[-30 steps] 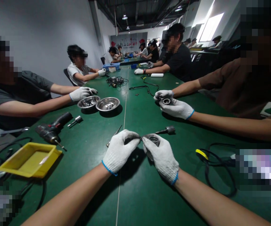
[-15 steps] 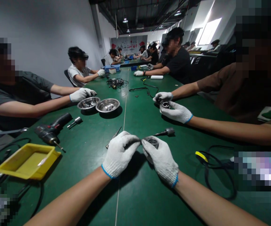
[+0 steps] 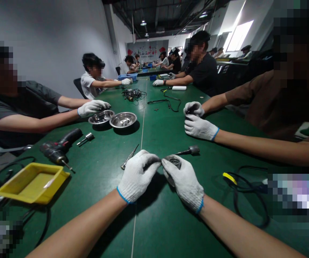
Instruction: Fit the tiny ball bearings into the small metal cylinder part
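Green table [image 3: 100, 161], ring-shaped part [image 3: 175, 162] half hidden in right hand [image 3: 185, 181]

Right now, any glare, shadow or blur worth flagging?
Head view, upper right: window blown out white. Head view, centre: dark shadow on the green table below left hand and right hand. Head view, far end: banner's small print too soft to read.

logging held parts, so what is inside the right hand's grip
Inside the right hand's grip is a dark round part, its ringed upper end showing. The white glove covers its lower portion, so its underside, and anything else held beneath, cannot be seen.
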A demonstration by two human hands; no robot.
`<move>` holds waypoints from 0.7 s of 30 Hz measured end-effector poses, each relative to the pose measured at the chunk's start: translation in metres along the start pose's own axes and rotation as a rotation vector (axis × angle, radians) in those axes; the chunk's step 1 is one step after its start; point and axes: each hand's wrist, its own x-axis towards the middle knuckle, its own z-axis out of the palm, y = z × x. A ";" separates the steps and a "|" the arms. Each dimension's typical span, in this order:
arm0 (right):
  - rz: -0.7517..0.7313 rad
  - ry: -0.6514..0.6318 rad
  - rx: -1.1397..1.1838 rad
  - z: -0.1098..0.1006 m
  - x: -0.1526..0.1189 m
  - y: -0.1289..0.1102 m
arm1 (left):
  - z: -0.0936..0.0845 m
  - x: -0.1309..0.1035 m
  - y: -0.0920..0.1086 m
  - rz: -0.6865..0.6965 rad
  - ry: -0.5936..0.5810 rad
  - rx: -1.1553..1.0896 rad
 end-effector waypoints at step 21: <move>-0.418 -0.110 -0.151 0.002 -0.013 -0.002 | -0.022 0.019 0.053 -0.256 -0.137 -0.042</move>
